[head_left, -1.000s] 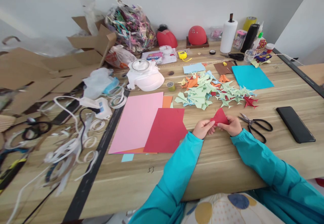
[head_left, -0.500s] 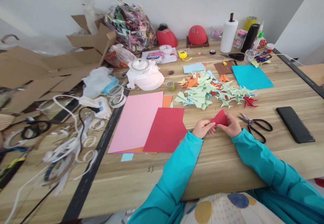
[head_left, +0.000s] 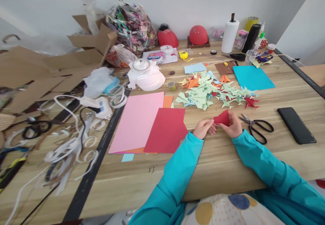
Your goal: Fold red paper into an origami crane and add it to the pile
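Observation:
Between my hands is a small folded piece of red paper (head_left: 222,118), held a little above the wooden table. My right hand (head_left: 234,126) grips its right side, thumb in front. The fingers of my left hand (head_left: 204,128) pinch together at the paper's left edge. Just beyond lies a pile of folded paper cranes (head_left: 203,91), mostly pale green, with some orange, blue and red. Black-handled scissors (head_left: 256,126) rest partly open beside my right hand. To the left, a red sheet (head_left: 165,131) overlaps a pink sheet (head_left: 139,120).
A black phone (head_left: 296,125) lies at the right. Behind the cranes are a turquoise sheet (head_left: 253,77), a light blue paper stack (head_left: 195,68) and a yellow tape measure (head_left: 183,55). Cables and a white power strip (head_left: 103,108) clutter the left, near an open cardboard box (head_left: 88,45).
The red paper has turned slightly and shifted a little to the right. My left fingers have moved along its left edge; my right hand still grips it.

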Demonstrator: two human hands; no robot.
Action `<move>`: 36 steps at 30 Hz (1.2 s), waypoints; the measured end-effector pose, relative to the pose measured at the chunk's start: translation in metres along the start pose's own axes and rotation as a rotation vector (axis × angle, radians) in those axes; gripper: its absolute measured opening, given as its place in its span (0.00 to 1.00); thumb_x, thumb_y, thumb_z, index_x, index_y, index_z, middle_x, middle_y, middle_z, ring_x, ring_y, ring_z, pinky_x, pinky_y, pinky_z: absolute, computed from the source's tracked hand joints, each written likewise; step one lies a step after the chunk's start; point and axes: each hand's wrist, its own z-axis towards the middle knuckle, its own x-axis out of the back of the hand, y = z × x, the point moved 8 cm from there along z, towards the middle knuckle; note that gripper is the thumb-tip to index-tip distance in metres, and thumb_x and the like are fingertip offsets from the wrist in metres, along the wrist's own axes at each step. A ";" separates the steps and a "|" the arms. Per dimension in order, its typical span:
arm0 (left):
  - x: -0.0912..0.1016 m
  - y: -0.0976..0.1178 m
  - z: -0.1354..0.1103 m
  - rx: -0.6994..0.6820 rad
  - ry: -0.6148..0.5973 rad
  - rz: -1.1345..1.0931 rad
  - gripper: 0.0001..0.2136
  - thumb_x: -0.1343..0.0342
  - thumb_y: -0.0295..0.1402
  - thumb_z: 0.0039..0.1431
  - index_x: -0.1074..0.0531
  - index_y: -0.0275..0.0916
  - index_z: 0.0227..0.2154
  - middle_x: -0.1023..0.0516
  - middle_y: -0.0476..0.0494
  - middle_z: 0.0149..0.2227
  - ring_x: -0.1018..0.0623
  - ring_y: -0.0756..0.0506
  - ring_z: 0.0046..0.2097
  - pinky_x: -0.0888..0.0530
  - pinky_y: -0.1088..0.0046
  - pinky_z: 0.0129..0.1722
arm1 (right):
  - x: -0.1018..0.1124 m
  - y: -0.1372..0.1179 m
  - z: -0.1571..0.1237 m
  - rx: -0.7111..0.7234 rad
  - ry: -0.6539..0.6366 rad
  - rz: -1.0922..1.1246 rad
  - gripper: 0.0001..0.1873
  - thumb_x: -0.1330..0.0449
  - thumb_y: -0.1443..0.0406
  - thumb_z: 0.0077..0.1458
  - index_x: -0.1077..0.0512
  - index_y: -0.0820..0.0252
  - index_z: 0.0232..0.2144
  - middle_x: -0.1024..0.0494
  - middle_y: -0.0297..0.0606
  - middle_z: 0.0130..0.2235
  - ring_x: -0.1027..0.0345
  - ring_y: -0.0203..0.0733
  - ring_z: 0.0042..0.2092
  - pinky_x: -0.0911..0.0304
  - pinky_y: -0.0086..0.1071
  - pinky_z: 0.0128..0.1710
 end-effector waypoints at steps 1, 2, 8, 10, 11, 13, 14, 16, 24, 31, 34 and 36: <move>0.000 -0.001 0.000 0.004 -0.001 -0.007 0.23 0.47 0.51 0.45 0.30 0.30 0.26 0.27 0.45 0.20 0.28 0.52 0.20 0.31 0.78 0.18 | 0.000 -0.001 0.000 0.000 0.007 0.014 0.24 0.37 0.61 0.41 0.39 0.59 0.41 0.27 0.42 0.36 0.30 0.46 0.36 0.32 0.36 0.30; 0.000 -0.001 0.001 0.004 0.002 -0.007 0.24 0.47 0.52 0.45 0.30 0.30 0.26 0.27 0.45 0.20 0.28 0.52 0.20 0.31 0.78 0.18 | 0.001 -0.002 0.001 -0.001 0.011 0.021 0.24 0.37 0.61 0.41 0.39 0.59 0.41 0.27 0.42 0.36 0.30 0.46 0.36 0.32 0.36 0.30; 0.000 -0.001 0.000 -0.021 0.027 0.058 0.20 0.44 0.49 0.44 0.32 0.31 0.23 0.28 0.46 0.20 0.29 0.53 0.19 0.31 0.78 0.19 | -0.001 0.003 -0.002 0.020 -0.007 -0.046 0.25 0.37 0.60 0.41 0.39 0.58 0.42 0.28 0.43 0.37 0.30 0.46 0.37 0.32 0.36 0.30; 0.000 -0.001 0.000 -0.022 0.029 0.065 0.20 0.44 0.48 0.44 0.32 0.31 0.22 0.28 0.46 0.20 0.28 0.53 0.20 0.31 0.78 0.19 | -0.001 0.004 -0.003 0.036 0.002 -0.088 0.25 0.38 0.60 0.41 0.39 0.58 0.43 0.28 0.43 0.37 0.31 0.45 0.36 0.32 0.35 0.29; 0.000 -0.001 0.000 -0.023 0.030 0.067 0.20 0.44 0.48 0.44 0.32 0.31 0.22 0.28 0.46 0.20 0.28 0.53 0.20 0.31 0.78 0.19 | -0.001 0.004 -0.003 0.045 0.007 -0.111 0.25 0.37 0.60 0.41 0.39 0.58 0.43 0.28 0.43 0.37 0.31 0.45 0.36 0.33 0.35 0.29; 0.000 -0.001 0.000 -0.025 0.031 0.070 0.20 0.44 0.48 0.44 0.32 0.31 0.22 0.27 0.45 0.20 0.28 0.53 0.20 0.30 0.78 0.20 | 0.000 0.003 -0.003 0.069 0.019 -0.164 0.25 0.37 0.59 0.41 0.38 0.58 0.42 0.29 0.42 0.37 0.32 0.44 0.35 0.33 0.35 0.29; 0.000 0.000 -0.001 -0.026 0.030 0.071 0.20 0.44 0.48 0.44 0.32 0.31 0.21 0.27 0.45 0.20 0.28 0.53 0.20 0.30 0.78 0.20 | 0.001 0.001 -0.003 0.083 0.027 -0.193 0.25 0.37 0.58 0.40 0.38 0.58 0.42 0.29 0.42 0.37 0.32 0.44 0.35 0.33 0.36 0.29; -0.001 0.000 -0.001 -0.024 0.027 0.071 0.20 0.44 0.48 0.43 0.31 0.31 0.21 0.27 0.45 0.20 0.28 0.53 0.20 0.30 0.78 0.20 | 0.001 -0.002 -0.003 0.114 0.040 -0.241 0.25 0.37 0.58 0.40 0.38 0.57 0.42 0.28 0.41 0.36 0.33 0.44 0.35 0.33 0.37 0.31; -0.002 0.001 0.000 -0.018 -0.010 0.041 0.20 0.42 0.48 0.42 0.30 0.30 0.23 0.27 0.44 0.20 0.27 0.52 0.21 0.30 0.77 0.20 | -0.002 -0.001 -0.007 0.158 0.018 -0.275 0.25 0.39 0.58 0.43 0.39 0.58 0.44 0.28 0.44 0.38 0.32 0.47 0.39 0.33 0.40 0.37; -0.003 0.001 -0.001 -0.014 -0.015 0.035 0.20 0.42 0.48 0.41 0.30 0.30 0.22 0.26 0.43 0.21 0.27 0.51 0.21 0.30 0.77 0.20 | -0.001 0.000 -0.008 0.165 0.028 -0.315 0.26 0.40 0.57 0.43 0.39 0.58 0.45 0.28 0.45 0.40 0.32 0.50 0.40 0.34 0.42 0.39; -0.003 0.002 -0.001 -0.019 -0.009 0.039 0.20 0.42 0.48 0.42 0.30 0.30 0.22 0.26 0.43 0.20 0.28 0.51 0.20 0.30 0.77 0.20 | -0.001 0.000 -0.008 0.164 0.040 -0.306 0.26 0.39 0.57 0.43 0.39 0.57 0.45 0.28 0.44 0.39 0.32 0.49 0.40 0.34 0.42 0.39; -0.002 0.002 -0.001 -0.026 0.003 0.043 0.20 0.43 0.48 0.42 0.30 0.30 0.21 0.26 0.43 0.20 0.28 0.52 0.20 0.31 0.77 0.20 | 0.000 0.001 -0.007 0.149 0.056 -0.272 0.27 0.38 0.57 0.42 0.39 0.57 0.46 0.29 0.44 0.39 0.32 0.49 0.40 0.33 0.42 0.38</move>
